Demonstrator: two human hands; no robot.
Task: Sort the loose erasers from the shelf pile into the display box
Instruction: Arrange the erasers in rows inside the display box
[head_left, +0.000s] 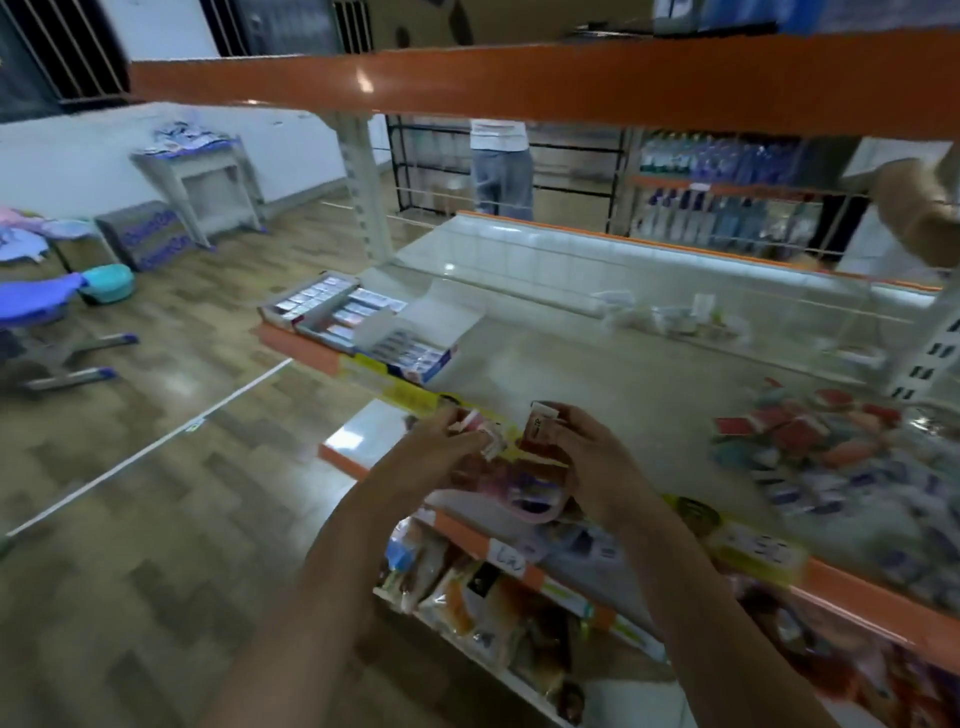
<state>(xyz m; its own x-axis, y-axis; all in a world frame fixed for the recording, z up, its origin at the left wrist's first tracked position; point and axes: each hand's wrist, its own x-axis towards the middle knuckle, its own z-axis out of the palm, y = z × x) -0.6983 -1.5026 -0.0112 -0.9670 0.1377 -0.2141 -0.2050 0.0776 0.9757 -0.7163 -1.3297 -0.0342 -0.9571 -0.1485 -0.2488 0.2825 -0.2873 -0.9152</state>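
Observation:
Both hands are raised in front of the shelf edge, close together. My left hand (441, 447) pinches a few small pink and white erasers (480, 428). My right hand (582, 452) grips a stack of wrapped erasers (540, 428) with a white label on top. A loose pile of red, blue and white erasers (810, 447) lies on the shelf to the right. Open display boxes (400, 348) with rows of erasers stand at the shelf's left end. The frame is blurred by motion.
An orange beam (519, 83) of the upper shelf crosses overhead. A clear divider (649, 291) runs along the shelf's back. Packaged goods (478, 597) fill the lower shelf. Another person (501, 171) stands in the far aisle, and a sleeve (914, 208) shows at the right.

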